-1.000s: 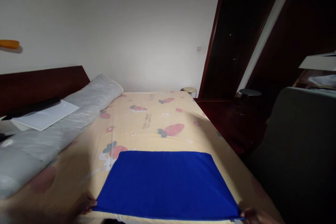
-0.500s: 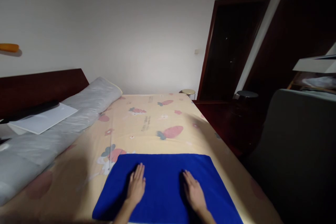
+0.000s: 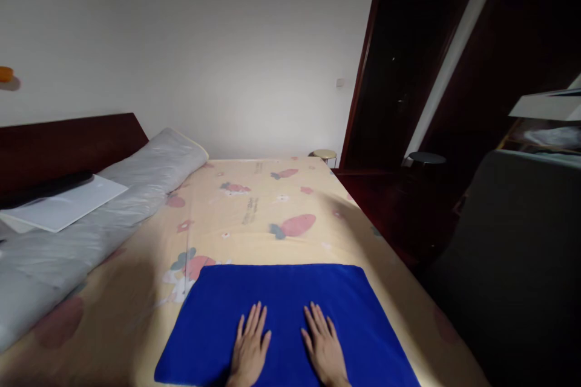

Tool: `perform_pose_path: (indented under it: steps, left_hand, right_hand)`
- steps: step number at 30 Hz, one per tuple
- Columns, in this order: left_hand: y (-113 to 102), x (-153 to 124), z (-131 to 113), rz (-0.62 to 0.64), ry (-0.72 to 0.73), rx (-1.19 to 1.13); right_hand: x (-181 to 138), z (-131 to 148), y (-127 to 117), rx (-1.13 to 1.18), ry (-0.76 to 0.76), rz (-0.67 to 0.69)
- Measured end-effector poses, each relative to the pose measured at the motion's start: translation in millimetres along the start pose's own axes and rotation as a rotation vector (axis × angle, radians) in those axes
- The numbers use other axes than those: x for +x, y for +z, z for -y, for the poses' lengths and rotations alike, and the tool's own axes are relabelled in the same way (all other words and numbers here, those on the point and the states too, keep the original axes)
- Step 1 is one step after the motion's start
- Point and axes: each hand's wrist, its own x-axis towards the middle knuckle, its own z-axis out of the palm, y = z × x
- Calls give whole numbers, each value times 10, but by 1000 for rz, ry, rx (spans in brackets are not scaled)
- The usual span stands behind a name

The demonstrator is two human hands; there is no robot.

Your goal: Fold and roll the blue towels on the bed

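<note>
A blue cloth (image 3: 284, 290) lies spread flat on the bed, its far corners slightly rounded and its near edge partly cut off by the bottom of the view. My left hand (image 3: 250, 341) rests palm down on the left-middle of the cloth, fingers stretched and a little apart. To the right, my right hand (image 3: 323, 341) lies palm down on the same cloth with its fingers spread. Neither hand grips anything. A strip of bare blue fabric separates the two hands.
The bed (image 3: 254, 193) wears a yellow sheet with a carrot print. A folded grey quilt (image 3: 136, 193) runs along the left, bearing a white flat object (image 3: 68, 202). At right stand a dark chair back (image 3: 512, 242), a black stool (image 3: 426, 158) and a beige stool (image 3: 325, 154).
Both hands have moved closer together and lower in the view, and their fingers are now spread flat on the cloth. The camera view has shifted slightly.
</note>
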Motion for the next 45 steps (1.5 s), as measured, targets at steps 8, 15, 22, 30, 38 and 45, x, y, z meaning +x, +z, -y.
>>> perform_pose_path:
  steps: [8,15,22,30,38,45]
  left_hand:
    - [-296,-492,1420,52,-541,317]
    - [-351,-425,1237,20,-399,273]
    - [-104,-60,271,-90,12,40]
    - [462,199,-367,-90,158,-58]
    - [721,283,-236,-114,211,-58]
    - [347,564,-207,-133,211,-25]
  right_hand:
    - [-516,-1539,-313,-117,234,-108]
    - [-350,-1205,-282,-154,231,-198]
    - [1,46,-78,79,-8,-114]
    - [240,560,318,131,-156,37]
    - [313,424,345,110,-263,-18]
    - [588,365,164,103,-186,8]
